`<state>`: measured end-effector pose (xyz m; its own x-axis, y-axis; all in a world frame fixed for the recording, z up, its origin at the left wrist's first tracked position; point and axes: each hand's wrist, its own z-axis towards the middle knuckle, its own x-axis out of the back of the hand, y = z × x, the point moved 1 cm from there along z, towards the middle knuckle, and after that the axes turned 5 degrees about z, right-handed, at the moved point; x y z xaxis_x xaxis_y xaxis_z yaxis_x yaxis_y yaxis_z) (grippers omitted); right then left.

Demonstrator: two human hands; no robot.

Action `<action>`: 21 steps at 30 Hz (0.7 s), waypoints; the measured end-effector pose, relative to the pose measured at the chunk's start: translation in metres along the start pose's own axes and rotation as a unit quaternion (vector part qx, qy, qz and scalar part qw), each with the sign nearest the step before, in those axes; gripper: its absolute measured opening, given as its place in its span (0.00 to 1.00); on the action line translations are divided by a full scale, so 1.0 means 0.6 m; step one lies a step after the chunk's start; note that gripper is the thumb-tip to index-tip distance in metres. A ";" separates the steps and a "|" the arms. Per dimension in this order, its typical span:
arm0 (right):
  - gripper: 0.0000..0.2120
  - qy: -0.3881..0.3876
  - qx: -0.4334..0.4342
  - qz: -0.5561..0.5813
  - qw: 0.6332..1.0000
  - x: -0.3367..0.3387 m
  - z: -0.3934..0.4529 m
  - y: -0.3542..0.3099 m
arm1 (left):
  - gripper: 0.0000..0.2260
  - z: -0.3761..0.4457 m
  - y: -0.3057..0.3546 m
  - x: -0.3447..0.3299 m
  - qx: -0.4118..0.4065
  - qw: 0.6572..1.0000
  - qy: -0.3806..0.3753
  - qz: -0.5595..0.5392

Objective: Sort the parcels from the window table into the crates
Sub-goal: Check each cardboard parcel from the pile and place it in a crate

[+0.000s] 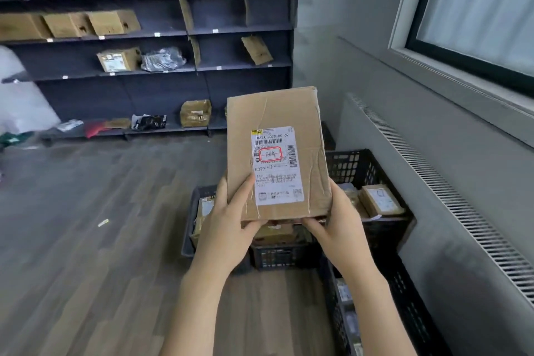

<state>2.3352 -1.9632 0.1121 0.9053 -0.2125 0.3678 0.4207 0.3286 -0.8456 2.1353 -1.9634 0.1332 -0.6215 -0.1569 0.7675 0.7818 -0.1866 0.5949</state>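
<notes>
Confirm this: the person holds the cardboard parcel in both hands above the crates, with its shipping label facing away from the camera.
One thing is wrong. The head view shows the shipping label facing the camera, its barcode and red-boxed mark showing. The rest stands: the left hand and right hand hold the cardboard parcel by its lower edge above the crates.

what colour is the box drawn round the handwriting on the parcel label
Red, on the white label of the brown parcel; head view shows it.

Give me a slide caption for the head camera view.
Both hands hold a labelled brown cardboard parcel above black plastic crates.
</notes>
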 end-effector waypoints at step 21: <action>0.36 0.030 -0.121 -0.113 0.986 -0.149 0.466 0.205 | 0.35 0.570 -0.170 -0.132 -0.046 0.983 -0.176 0.022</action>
<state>2.3225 -1.6466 0.0836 0.7819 -0.3122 0.5396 0.5781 0.0391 -0.8150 2.1220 -1.6003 0.0936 -0.5192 0.1747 0.8366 0.7896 -0.2767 0.5478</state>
